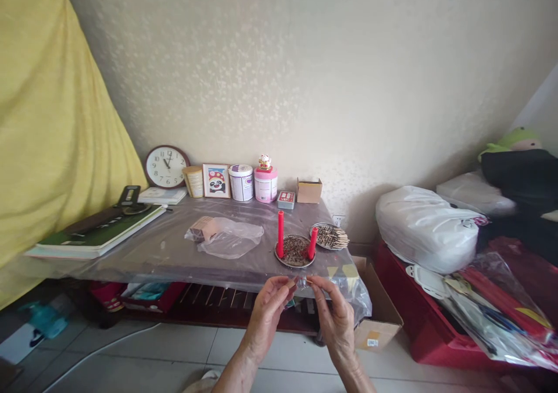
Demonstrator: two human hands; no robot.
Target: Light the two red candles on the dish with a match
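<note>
Both of my hands are raised in front of the table's near edge, fingertips almost meeting. My left hand (267,314) is closed, pinching a small flat tan piece (291,283). Between thumb and fingers, my right hand (336,317) grips a thin orange-brown stick (309,282). A small shiny, clear-bluish bit (301,283) shows between the fingertips; its kind is unclear. Just beyond them, a tall red candle (280,236) and a shorter, slightly tilted red candle (313,243) stand in a round dish (294,265) of brown grains.
Behind the dish, many short sticks (336,238) lie on a plate. A crumpled plastic bag (235,239) and small cardboard box (204,228) lie left on the plastic-covered table (152,247). Canisters, a clock (167,166) and a picture line the wall. A red bin (418,317) stands right.
</note>
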